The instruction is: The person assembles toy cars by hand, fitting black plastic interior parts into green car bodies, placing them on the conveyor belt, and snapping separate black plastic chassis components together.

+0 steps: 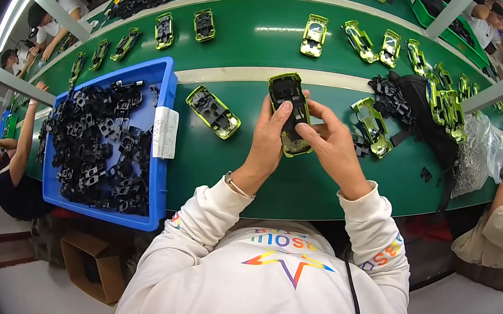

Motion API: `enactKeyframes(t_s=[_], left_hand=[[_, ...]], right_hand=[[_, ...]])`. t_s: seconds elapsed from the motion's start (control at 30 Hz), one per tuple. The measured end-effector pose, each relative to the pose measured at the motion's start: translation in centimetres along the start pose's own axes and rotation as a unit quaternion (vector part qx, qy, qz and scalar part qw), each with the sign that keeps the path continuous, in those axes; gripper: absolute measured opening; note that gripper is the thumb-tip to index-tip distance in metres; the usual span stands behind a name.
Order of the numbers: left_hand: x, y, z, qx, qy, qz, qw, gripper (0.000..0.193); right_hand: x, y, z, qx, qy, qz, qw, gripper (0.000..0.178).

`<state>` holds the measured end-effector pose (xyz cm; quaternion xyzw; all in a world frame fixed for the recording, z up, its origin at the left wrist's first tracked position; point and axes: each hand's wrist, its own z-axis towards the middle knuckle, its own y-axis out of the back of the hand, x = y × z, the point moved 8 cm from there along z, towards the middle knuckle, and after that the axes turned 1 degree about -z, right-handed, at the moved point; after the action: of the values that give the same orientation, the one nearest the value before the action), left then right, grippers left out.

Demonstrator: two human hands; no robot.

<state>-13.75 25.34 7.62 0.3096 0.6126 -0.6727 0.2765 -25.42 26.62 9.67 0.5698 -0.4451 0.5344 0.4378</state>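
The left hand (267,135) grips the left flank of a lime-green toy car shell (293,145), thumb on its black plastic insert (285,89); the right hand (335,144) grips it from three o'clock, its thumb also pressed on top. Held above the green worktable (253,189), the shell has its long axis from between eleven and twelve to between five and six; which end is the nose cannot be told. A second shell (213,112) lies at nine o'clock, angled ten to four; beyond it, a blue bin (159,198) of black plastic parts (99,142).
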Motion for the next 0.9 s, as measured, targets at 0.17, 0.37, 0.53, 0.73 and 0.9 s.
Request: enactKeyframes(t_s=[0.17,0.37,0.53,0.73,0.9], left_hand=[[0.0,-0.6,-0.2,0.019,-0.008,0.040,0.999,0.039],[0.6,0.0,-0.1,-0.003,0.006,0.044,0.999,0.035],[1.2,-0.2,-0.4,-0.019,0.044,0.058,0.997,0.033],[3.5,-0.6,-0.2,0.002,0.091,0.058,0.994,0.029],[2.7,0.5,0.9,-0.045,0.127,0.106,0.985,0.029]], right_hand=[[-1.6,-0.2,0.2,-0.014,-0.008,0.081,0.997,0.048],[-1.9,-0.7,0.2,-0.007,-0.012,0.116,0.993,0.048],[-1.8,0.1,-0.1,-0.019,0.008,0.116,0.993,0.049],[-0.4,3.4,-2.9,-0.048,0.027,-0.105,0.993,0.047],[2.9,12.4,-6.7,-0.199,0.097,-0.214,0.952,0.027]])
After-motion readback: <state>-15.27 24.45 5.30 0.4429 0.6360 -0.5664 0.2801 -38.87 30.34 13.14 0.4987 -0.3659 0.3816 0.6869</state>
